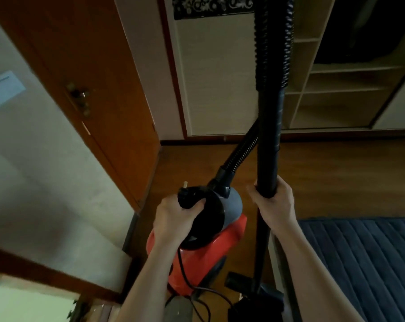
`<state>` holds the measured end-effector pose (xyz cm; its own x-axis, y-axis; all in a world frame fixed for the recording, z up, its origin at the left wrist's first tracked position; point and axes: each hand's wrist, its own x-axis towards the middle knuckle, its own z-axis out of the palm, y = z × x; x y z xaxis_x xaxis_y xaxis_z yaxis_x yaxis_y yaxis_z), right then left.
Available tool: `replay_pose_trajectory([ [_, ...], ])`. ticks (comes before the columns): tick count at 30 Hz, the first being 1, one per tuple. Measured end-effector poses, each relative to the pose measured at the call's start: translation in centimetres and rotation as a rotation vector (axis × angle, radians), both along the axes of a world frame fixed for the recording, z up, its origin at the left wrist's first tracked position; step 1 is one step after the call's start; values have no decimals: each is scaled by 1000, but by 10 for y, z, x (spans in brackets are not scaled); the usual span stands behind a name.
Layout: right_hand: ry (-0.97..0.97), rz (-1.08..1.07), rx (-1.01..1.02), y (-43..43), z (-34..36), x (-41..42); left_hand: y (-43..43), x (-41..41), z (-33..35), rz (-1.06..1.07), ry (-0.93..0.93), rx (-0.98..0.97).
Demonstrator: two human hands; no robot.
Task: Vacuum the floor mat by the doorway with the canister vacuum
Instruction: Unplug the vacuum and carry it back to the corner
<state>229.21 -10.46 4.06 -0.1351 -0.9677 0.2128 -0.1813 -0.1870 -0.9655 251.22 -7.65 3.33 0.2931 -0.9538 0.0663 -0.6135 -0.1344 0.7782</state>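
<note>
The red canister vacuum (pixel 210 252) hangs low in the middle, with a black and grey top. My left hand (pixel 173 219) grips its black handle together with the power plug (pixel 187 196). My right hand (pixel 274 205) is closed around the black wand (pixel 270 140), which stands upright. A ribbed black hose (pixel 273 43) runs up from the wand, and a second stretch of it (pixel 241 152) loops down to the canister. The floor nozzle (pixel 255 289) sits on the wooden floor at the bottom. A dark blue ribbed mat (pixel 364 263) lies at the lower right.
A brown door (pixel 92 89) with a handle (pixel 77 96) stands open at the left beside a pale wall (pixel 46 170). Wardrobe doors and open shelves (pixel 336 89) fill the back. The black power cord (pixel 197 291) trails under the canister.
</note>
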Motion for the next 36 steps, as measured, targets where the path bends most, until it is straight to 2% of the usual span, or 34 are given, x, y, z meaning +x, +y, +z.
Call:
replay_pose_trajectory([
  [8,61,27,-3,-167,17,-57,-165,-59,14,-33,61,-33],
  [14,62,8,3,-256,24,-87,-256,-82,28,-18,78,-74],
  [19,51,-42,-5,-322,16,-101,-327,-97,21,-48,46,-101],
  [23,35,-72,15,-384,6,-108,-402,-103,9,-70,94,-119],
  [26,57,-121,25,-441,-3,-111,-464,-108,0,-125,114,-129],
  [30,113,-188,33,-521,-9,-112,-564,-118,-11,-224,295,-166],
  [35,136,-267,-1,-606,-5,-118,-670,-142,-8,-365,392,-198],
  [36,135,-287,-9,-619,-4,-120,-687,-146,-5,-406,361,-180],
])
